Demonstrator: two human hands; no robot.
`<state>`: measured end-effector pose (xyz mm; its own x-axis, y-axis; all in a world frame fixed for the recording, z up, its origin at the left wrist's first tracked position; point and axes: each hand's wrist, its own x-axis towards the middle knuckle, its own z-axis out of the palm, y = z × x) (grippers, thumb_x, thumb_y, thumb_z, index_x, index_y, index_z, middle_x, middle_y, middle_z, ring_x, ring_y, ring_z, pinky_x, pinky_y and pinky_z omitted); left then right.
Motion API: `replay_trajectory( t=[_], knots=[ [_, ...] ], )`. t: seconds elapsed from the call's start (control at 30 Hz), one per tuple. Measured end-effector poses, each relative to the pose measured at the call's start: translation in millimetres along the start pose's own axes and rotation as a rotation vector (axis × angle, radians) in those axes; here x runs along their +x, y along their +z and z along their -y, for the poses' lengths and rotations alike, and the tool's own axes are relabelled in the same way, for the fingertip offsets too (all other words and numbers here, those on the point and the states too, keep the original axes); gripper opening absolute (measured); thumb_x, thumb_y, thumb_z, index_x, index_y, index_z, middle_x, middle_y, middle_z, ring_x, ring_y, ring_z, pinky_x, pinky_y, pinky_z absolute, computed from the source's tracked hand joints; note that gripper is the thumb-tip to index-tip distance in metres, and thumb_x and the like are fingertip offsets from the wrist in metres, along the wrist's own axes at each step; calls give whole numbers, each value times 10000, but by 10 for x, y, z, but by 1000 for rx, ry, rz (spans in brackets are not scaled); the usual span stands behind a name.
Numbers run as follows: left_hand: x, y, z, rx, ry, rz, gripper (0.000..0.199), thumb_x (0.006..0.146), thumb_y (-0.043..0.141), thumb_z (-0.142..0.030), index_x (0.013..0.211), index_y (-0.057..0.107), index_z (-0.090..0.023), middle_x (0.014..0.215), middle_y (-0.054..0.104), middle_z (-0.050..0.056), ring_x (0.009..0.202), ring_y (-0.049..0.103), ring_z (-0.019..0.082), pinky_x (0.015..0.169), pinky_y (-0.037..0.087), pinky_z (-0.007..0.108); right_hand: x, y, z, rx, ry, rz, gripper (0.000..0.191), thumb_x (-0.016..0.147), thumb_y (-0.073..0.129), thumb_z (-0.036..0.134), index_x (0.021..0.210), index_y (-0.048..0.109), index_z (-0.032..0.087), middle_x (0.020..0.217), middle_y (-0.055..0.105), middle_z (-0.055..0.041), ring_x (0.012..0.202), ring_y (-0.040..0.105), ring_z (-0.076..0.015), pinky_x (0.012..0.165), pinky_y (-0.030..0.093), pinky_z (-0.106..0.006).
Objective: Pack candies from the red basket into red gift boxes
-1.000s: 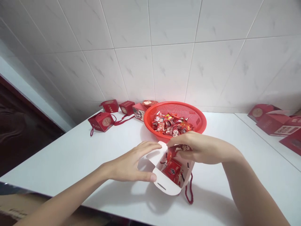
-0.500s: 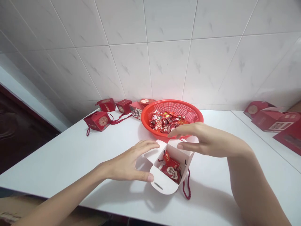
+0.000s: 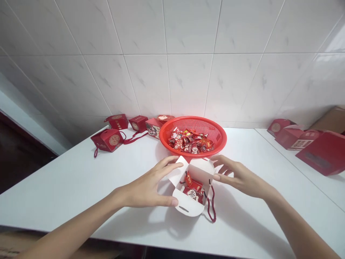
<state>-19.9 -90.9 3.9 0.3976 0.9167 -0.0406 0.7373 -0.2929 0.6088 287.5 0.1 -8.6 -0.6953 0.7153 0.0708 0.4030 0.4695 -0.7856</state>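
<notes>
An unfolded gift box [image 3: 188, 206], its white inner flaps spread, stands on the white tabletop with its open top towards me. Inside lie several red-wrapped candies [image 3: 193, 190]. My left hand [image 3: 152, 183] spans the box's left side, thumb against the front flap and fingertips at the left flap, fingers apart. At the right side is my right hand [image 3: 237, 176], loosely curved and apart, its thumb near the box's right edge and its fingers by the back flap. Nothing shows in its fingers. A dark red cord [image 3: 214, 207] loops from the box onto the table.
Behind the box stands a red plastic basket [image 3: 219, 144] with many wrapped candies. Red gift boxes [image 3: 107, 139] with cords sit at the back left. More red boxes [image 3: 302, 138] and a brown carton [image 3: 330, 120] are at the right, near a tiled wall [image 3: 188, 82].
My right hand has moved from over the basket's front edge and the back flap to the box's right side, its fingers lower. The left hand stays at the box. The view has shifted slightly.
</notes>
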Motion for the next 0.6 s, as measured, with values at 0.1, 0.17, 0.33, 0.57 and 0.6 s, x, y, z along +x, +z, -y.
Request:
replay_trajectory(
  t=[0.1, 0.17, 0.33, 0.57, 0.6],
  knots=[
    [7, 49, -28, -34, 24, 2, 884, 758, 778, -540, 1518, 399, -299, 1602, 345, 103, 1442, 359, 370, 1168, 350, 502, 21, 215, -53, 88, 27, -127, 514, 914, 592, 535, 1340, 510, 260, 1185, 664, -100, 917, 686, -230, 806, 582, -398],
    [15, 95, -29, -66, 45, 12, 855, 795, 756, -519, 1530, 371, -310, 1577, 402, 98, 1420, 400, 350, 1171, 338, 507, 48, 335, -66, 116, 5, -198, 535, 912, 598, 531, 1364, 490, 265, 1152, 674, -87, 945, 671, -237, 829, 570, -411],
    [34, 192, -5, -107, 126, 30, 883, 818, 726, -544, 1559, 300, -320, 1576, 395, 101, 1397, 428, 317, 1164, 348, 505, 83, 520, -94, 71, -36, -334, 584, 873, 672, 491, 1373, 468, 269, 1097, 702, -60, 922, 652, -245, 841, 546, -433],
    [80, 300, -76, -55, 177, 2, 468, 878, 684, -479, 1288, 666, -255, 1372, 507, 126, 1298, 499, 297, 1106, 426, 432, 91, 633, -144, 58, -61, -455, 527, 816, 737, 442, 1281, 582, 250, 1194, 707, -73, 922, 675, -249, 854, 558, -420],
    [89, 313, -83, -57, 178, -9, 429, 895, 668, -459, 1272, 678, -254, 1351, 514, 124, 1289, 503, 292, 1101, 430, 427, 85, 644, -132, 61, -83, -469, 499, 824, 733, 414, 1271, 583, 250, 1205, 704, -72, 940, 677, -246, 857, 559, -410]
  ],
)
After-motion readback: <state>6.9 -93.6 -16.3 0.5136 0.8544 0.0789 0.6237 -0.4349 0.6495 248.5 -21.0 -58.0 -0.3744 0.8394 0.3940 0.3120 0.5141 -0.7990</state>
